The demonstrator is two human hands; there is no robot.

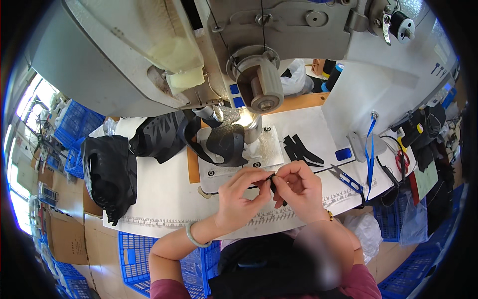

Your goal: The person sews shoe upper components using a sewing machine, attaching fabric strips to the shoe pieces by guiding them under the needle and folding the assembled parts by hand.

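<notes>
Both of my hands meet over the front of the sewing table [164,199], fingertips pinched together. Between them is a small black strip [272,184], mostly covered by the fingers. My left hand [242,197] grips it from one side, and my right hand [304,193] pinches it from the other. Just beyond, a curved black fabric piece [226,145] lies under the sewing machine head [256,87]. Several loose black strips [301,149] rest on the table beyond my right hand. Blue-handled thread snips [347,178] lie to its right.
Dark fabric pieces [109,172] are heaped at the table's left. A blue cord [371,159] hangs down at the right, near red-handled scissors [402,160]. Blue crates [137,261] stand below the table edge. A printed ruler tape [179,221] follows the front edge.
</notes>
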